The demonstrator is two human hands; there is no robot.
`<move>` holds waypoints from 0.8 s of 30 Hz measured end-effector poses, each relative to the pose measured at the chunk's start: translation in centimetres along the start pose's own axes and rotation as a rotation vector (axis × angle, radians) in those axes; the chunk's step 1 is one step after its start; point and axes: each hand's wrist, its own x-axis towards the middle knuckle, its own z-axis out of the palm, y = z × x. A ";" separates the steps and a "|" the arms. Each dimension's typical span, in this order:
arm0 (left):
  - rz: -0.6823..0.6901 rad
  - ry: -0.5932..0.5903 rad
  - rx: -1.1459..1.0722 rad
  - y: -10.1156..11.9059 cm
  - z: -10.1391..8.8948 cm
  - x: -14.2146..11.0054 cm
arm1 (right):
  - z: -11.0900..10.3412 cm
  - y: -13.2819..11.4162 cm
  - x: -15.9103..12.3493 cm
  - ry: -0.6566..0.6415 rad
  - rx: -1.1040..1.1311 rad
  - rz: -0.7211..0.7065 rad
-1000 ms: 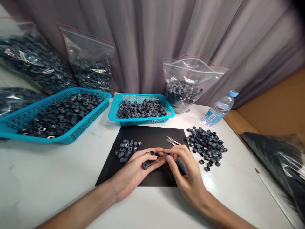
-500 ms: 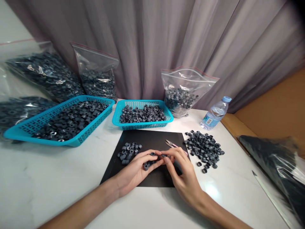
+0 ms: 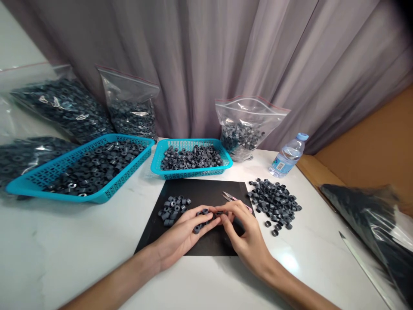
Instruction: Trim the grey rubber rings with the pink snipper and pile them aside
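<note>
My left hand [image 3: 180, 234] lies palm up on a black mat [image 3: 206, 193], cupped round several small dark grey rings [image 3: 201, 217]. My right hand [image 3: 243, 234] meets it fingertip to fingertip and pinches one grey ring [image 3: 220, 213] between thumb and forefinger. A small heap of loose rings [image 3: 173, 208] sits on the mat just left of my left hand. Small snips [image 3: 234, 198] with a pink handle lie on the mat behind my right hand.
A bigger heap of rings [image 3: 275, 201] lies right of the mat. Two turquoise baskets [image 3: 193, 173] [image 3: 41, 189] of rings, several zip bags of rings [image 3: 245, 129] and a water bottle [image 3: 287, 156] stand behind. A dark plastic bag [image 3: 371, 215] lies at the right edge.
The view has tilted a little, so everything sits lower and nearer the centre. My hands have stayed together over the mat, fingers still working at the rings.
</note>
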 end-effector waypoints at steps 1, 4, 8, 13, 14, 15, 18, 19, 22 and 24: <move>-0.001 -0.010 -0.001 0.0 0.0 0.0 | 0.0 0.0 0.0 0.001 -0.001 -0.002; -0.009 -0.035 0.016 0.0 -0.1 0.0 | 0.0 0.1 -0.1 0.013 0.007 -0.013; -0.047 -0.009 0.050 0.2 -0.1 -0.1 | 0.1 0.2 -0.2 0.032 -0.001 0.007; -0.099 0.017 0.033 -0.1 -0.5 -0.1 | 0.2 0.4 -0.4 0.039 0.019 0.110; -0.101 0.015 0.028 -0.2 -0.6 0.0 | 0.2 0.4 -0.4 0.039 0.027 0.127; -0.107 0.019 0.025 -0.2 -0.6 0.0 | 0.2 0.4 -0.4 0.039 0.033 0.141; -0.146 0.064 0.036 0.0 -0.6 -0.1 | 0.1 0.4 -0.3 0.019 0.050 0.188; -0.158 0.073 0.044 0.1 -0.5 -0.1 | 0.1 0.4 -0.3 0.007 0.057 0.203; -0.170 0.066 0.057 0.5 -0.2 -0.2 | 0.1 0.4 -0.3 -0.014 0.070 0.224; -0.165 0.069 0.038 0.5 -0.1 -0.2 | 0.1 0.4 -0.3 -0.015 0.072 0.229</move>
